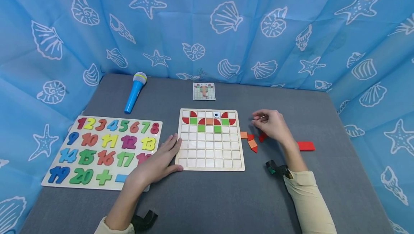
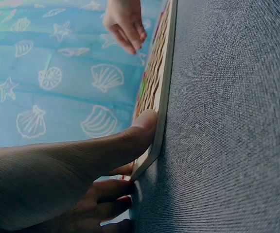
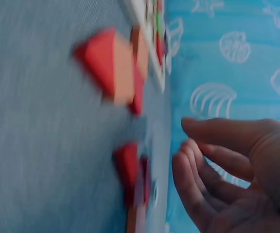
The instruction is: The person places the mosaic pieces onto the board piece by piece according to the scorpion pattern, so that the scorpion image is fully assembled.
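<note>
A wooden grid board (image 1: 210, 154) lies in the middle of the table, with red, green and orange pieces and a white eye tile (image 1: 216, 114) in its upper rows. My left hand (image 1: 160, 161) rests at the board's lower left corner; its thumb (image 2: 142, 128) touches the near edge and the fingers lie along the left side. Right of the board, my right hand (image 1: 271, 124) hovers with loosely bent fingers, thumb and fingertips apart, nothing visible between them. Beneath and beside it lie loose orange squares (image 1: 243, 134) and red pieces (image 1: 263, 136).
A number puzzle board (image 1: 110, 188) with coloured numerals lies at the left, partly behind my left arm. A blue toy microphone (image 1: 133, 95) and a small pattern card (image 1: 204, 91) lie farther back. At the right is a flat red piece (image 1: 306, 146). A blue shell-print curtain (image 1: 207, 29) hangs behind.
</note>
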`<state>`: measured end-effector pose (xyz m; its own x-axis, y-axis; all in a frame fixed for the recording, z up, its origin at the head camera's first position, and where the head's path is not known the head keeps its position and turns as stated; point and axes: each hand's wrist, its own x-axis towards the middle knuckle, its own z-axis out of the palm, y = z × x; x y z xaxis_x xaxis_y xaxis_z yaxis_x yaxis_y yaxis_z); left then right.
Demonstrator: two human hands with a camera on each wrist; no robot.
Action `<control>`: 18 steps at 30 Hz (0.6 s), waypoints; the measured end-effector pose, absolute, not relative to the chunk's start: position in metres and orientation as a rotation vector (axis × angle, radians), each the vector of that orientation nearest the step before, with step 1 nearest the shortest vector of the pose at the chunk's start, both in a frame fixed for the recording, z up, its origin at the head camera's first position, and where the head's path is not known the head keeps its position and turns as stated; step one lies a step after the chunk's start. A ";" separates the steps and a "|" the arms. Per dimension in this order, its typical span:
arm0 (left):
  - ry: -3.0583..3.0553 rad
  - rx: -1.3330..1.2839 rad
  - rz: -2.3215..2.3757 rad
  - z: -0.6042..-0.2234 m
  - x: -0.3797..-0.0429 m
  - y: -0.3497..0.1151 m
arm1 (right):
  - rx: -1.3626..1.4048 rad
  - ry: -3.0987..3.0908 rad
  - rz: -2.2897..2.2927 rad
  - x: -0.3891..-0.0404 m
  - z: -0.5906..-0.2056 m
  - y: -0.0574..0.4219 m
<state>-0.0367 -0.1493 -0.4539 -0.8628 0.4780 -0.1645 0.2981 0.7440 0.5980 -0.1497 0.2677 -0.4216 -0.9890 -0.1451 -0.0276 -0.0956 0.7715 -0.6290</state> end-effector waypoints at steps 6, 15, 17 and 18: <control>2.645 0.611 0.816 -0.461 -0.038 -0.151 | -0.048 2.947 -0.916 -0.158 -0.427 0.291; 2.634 0.595 0.809 -0.462 -0.039 -0.150 | -0.065 2.907 -0.897 -0.165 -0.435 0.305; 2.627 0.586 0.817 -0.457 -0.038 -0.149 | -0.069 2.908 -0.892 -0.165 -0.435 0.304; 2.625 0.578 0.803 -0.454 -0.038 -0.148 | -0.069 2.907 -0.889 -0.165 -0.435 0.303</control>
